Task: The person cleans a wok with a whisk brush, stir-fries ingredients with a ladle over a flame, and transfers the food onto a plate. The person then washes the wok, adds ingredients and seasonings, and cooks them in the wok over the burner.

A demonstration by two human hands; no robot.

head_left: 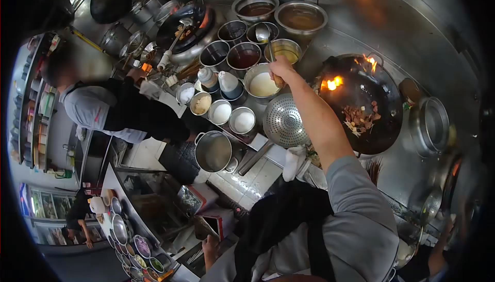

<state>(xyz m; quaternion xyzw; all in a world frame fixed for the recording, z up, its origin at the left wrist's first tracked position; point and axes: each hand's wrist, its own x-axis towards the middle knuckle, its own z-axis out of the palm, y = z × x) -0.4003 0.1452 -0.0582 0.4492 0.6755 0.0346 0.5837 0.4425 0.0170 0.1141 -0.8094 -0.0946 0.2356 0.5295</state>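
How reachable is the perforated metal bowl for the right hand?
Probably not straight away: the right hand grips a ladle, though the perforated metal bowl lies close by, largely uncovered.

Flames blazing at the rim of the wok, the fiercest light on view, cores bleached almost yellow-white! Around them a dim, greyish kitchen, the wok's inside sinking towards black, and up on the steel wall a blurry orange patch! Look at the floor tiles, catching whitish glare, while glass panes at lower left shine cool and pale! The middle is reasonably crisp, right hand included, but out wide the fisheye bends everything: shelves bowing, corners black, the far right edge soft and murky
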